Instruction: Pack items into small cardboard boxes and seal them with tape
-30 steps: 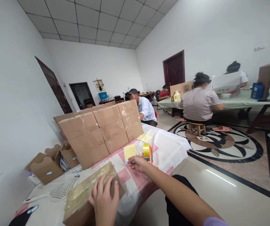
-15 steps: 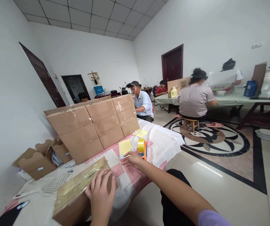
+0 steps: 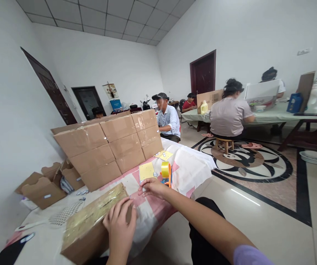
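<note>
A taped cardboard box (image 3: 92,217) lies on the cloth-covered table in front of me, its top covered with shiny yellowish tape. My left hand (image 3: 120,222) grips the near right end of this box, fingers over the top edge and thumb down the end. Beyond it, my right hand (image 3: 153,187) is closed in a pinch at the lower edge of a yellow sheet (image 3: 146,170) with small stickers. Whatever is between those fingertips is too small to make out. Just right of that hand stands an orange tape dispenser (image 3: 170,175) with a roll of yellow tape (image 3: 165,169).
Stacked cardboard boxes (image 3: 108,147) form a wall across the table. Open cartons (image 3: 43,187) and a white fly swatter (image 3: 64,215) lie left. Another yellow sheet (image 3: 164,155) is farther back. A co-worker (image 3: 168,119) sits beyond; others sit at a green-covered table (image 3: 274,119).
My right hand has shifted slightly left and its fingers have drawn together at the sheet's lower edge. My left hand stays on the box.
</note>
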The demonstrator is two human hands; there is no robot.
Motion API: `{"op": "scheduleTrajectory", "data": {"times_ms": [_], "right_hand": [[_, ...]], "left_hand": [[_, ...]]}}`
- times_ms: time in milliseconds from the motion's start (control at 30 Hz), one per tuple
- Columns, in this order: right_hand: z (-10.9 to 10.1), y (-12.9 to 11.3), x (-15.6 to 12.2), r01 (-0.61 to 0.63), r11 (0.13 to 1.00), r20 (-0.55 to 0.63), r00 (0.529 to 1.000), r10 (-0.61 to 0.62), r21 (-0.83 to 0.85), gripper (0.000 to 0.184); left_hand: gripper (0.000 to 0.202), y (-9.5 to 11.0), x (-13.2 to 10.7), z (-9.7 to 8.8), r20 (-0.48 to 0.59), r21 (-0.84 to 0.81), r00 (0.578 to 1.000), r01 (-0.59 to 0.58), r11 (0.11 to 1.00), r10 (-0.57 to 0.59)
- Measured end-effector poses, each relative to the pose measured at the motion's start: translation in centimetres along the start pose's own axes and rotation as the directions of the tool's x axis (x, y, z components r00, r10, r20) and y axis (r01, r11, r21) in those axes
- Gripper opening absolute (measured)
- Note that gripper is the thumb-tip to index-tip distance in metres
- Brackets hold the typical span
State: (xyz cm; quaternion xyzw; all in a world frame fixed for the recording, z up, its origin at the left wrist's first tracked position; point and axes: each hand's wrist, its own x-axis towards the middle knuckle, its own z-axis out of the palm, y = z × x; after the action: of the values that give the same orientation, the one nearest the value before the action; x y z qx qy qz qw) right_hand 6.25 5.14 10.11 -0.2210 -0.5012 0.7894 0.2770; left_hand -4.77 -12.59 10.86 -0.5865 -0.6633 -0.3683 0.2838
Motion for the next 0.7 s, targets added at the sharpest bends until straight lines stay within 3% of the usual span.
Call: {"op": "scheduleTrajectory", "data": {"times_ms": [333, 500, 600, 700], "right_hand": [[0.2, 0.1, -0.4, -0.029, 0.999, 0.046, 0.998, 0.031, -0.044, 0.023], [1.2, 0.4, -1.0, 0.056, 0.998, 0.165, 0.985, -0.049, -0.041, 0.024], [2.0, 0.5, -1.4, 0.086, 0.995, 0.175, 0.982, -0.077, -0.047, 0.023], [2.7, 0.7, -1.9, 0.090, 0.990, 0.146, 0.987, -0.074, -0.106, 0.023]], "left_hand": [[0.023, 0.0, 0.1, -0.1, -0.007, -0.046, 1.000, 0.021, 0.999, -0.022], [0.023, -0.4, -0.1, -0.1, 0.053, -0.314, 0.999, 0.020, 0.949, -0.004], [0.022, -0.3, -0.3, 0.0, 0.129, -0.432, 0.990, 0.012, 0.902, 0.048], [0.022, 0.1, -0.2, 0.2, 0.160, -0.387, 0.976, -0.073, 0.919, 0.145]]}}
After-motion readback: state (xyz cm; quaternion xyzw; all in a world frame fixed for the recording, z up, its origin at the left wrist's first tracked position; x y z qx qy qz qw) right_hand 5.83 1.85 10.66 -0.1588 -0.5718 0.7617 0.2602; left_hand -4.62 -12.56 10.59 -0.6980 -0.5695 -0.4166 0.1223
